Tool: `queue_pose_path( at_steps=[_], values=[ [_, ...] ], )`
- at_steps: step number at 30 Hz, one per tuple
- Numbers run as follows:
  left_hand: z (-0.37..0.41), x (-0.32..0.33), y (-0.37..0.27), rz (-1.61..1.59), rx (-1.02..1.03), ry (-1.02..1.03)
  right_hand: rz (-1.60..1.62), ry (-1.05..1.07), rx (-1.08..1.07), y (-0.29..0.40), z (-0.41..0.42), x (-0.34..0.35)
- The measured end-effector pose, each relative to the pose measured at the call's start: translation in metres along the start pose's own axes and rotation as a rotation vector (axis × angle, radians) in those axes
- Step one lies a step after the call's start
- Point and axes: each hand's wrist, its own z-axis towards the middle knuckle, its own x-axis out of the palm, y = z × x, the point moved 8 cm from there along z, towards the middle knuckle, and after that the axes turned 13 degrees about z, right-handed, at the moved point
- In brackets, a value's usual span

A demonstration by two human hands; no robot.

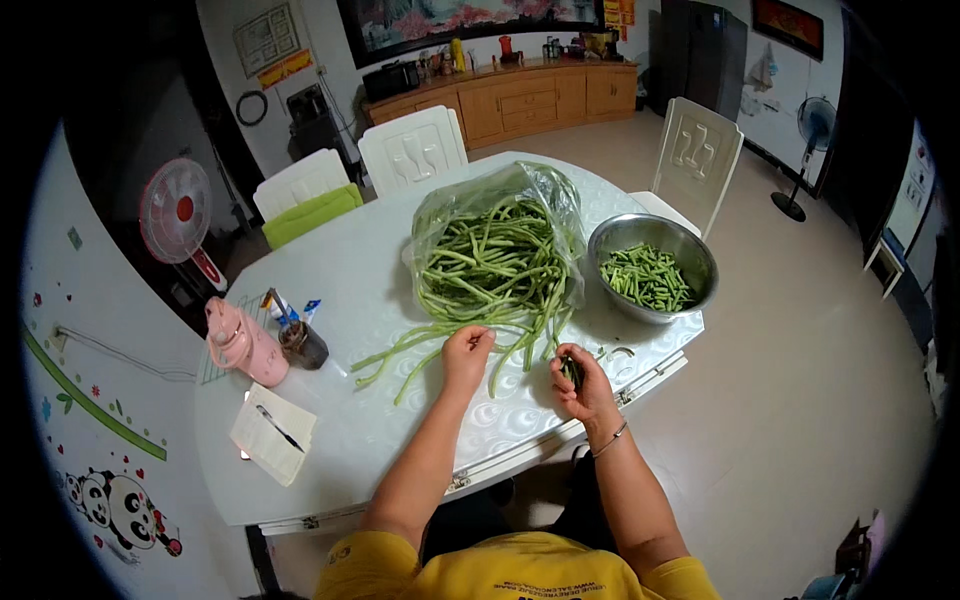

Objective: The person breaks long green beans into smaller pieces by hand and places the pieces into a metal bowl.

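Long green yard-long beans spill from a clear plastic bag lying on the table in front of me. My left hand is at the near edge of the pile with fingertips pinched together; whether a bean is between them is hard to see. Short bean pieces are gripped in the curled fingers of my right hand, just above the table's front edge. To the right stands a stainless steel bowl with many cut bean pieces inside. Several loose bean ends stretch left across the tabletop.
On the table's left are a pink bottle, a dark jar, and a notebook with a pen. White chairs stand along the far side; another chair is behind the bowl. The glossy table ends just before my body.
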Motion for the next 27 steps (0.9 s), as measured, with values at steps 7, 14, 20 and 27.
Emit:
queue_pose_path(
  at_steps=[7,14,20,27],
  values=[
    [0.054,0.034,-0.014,-0.632,-0.478,0.178,0.003,0.072,0.032,-0.001,0.0,0.006],
    [0.088,0.048,-0.004,-0.768,-0.578,0.083,-0.004,0.097,0.052,-0.003,-0.003,0.009],
    [0.08,-0.005,0.004,-0.674,-0.401,-0.074,-0.024,0.099,0.054,-0.001,-0.003,0.011],
    [0.083,-0.05,0.004,-0.298,-0.373,0.12,-0.068,0.109,0.042,-0.002,-0.001,0.014]
  ],
)
